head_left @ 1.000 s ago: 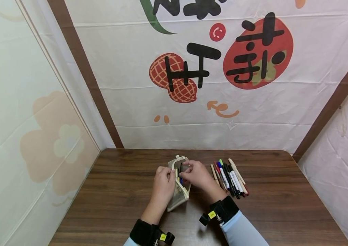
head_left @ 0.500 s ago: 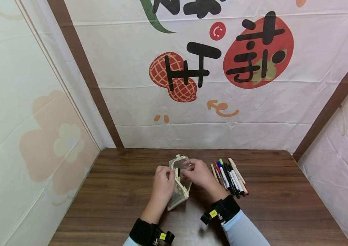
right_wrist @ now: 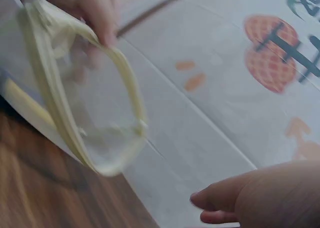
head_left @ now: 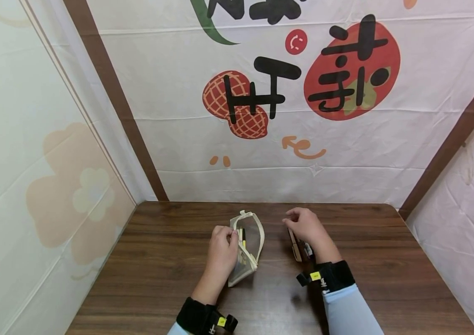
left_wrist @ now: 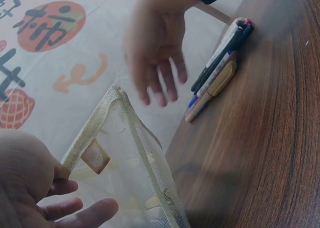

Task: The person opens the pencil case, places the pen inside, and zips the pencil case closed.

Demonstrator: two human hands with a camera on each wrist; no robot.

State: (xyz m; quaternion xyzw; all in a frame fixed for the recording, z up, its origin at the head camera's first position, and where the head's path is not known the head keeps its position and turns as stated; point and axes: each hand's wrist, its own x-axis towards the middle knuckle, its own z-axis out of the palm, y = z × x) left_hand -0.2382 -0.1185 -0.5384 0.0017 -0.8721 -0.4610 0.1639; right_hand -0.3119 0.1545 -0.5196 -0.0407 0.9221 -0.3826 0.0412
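Note:
My left hand (head_left: 224, 246) pinches the near-left rim of a cream mesh pencil case (head_left: 256, 239), which stands with its zipped mouth spread. Through the netting in the head view, a few pens (head_left: 242, 236) show inside it. In the left wrist view, thumb and fingers hold the case's edge (left_wrist: 75, 150) beside a small tan tag. To the right, my right hand (head_left: 307, 227) hovers over the loose pens (head_left: 295, 246) with nothing in its fingers. It hides most of that pile in the head view. The right wrist view shows the case's oval opening (right_wrist: 132, 95), blurred.
Both hands work above a brown wooden table (head_left: 157, 260). A printed white cloth (head_left: 170, 139) hangs behind the table's far edge. In the left wrist view, the loose pens and markers (left_wrist: 220, 63) lie side by side, apart from the case.
My right hand has let go of a dark pen inside the case, then moved right, out over the loose pens. My left hand stays on the rim.

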